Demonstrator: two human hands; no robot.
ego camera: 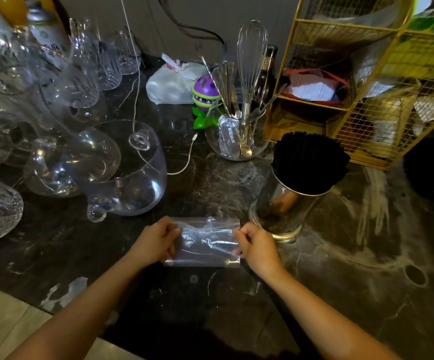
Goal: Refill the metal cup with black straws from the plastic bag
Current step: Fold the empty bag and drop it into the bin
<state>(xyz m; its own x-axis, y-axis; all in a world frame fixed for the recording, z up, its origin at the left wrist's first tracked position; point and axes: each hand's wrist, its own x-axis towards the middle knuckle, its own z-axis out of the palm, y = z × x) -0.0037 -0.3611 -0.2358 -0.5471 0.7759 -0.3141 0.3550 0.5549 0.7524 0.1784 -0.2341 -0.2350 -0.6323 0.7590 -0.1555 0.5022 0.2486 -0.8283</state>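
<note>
A shiny metal cup stands on the dark marble counter, right of centre, packed with a dense bunch of black straws that fan out above its rim. Just left of the cup, a clear plastic bag lies flat and crumpled on the counter; I see no straws in it. My left hand pinches the bag's left edge. My right hand pinches its right edge, close to the cup's base.
Several clear glass vessels and cut glasses crowd the left. A glass bowl of utensils with a whisk and a purple-green toy stand behind. A gold wire rack fills the back right. A white cable trails across the counter.
</note>
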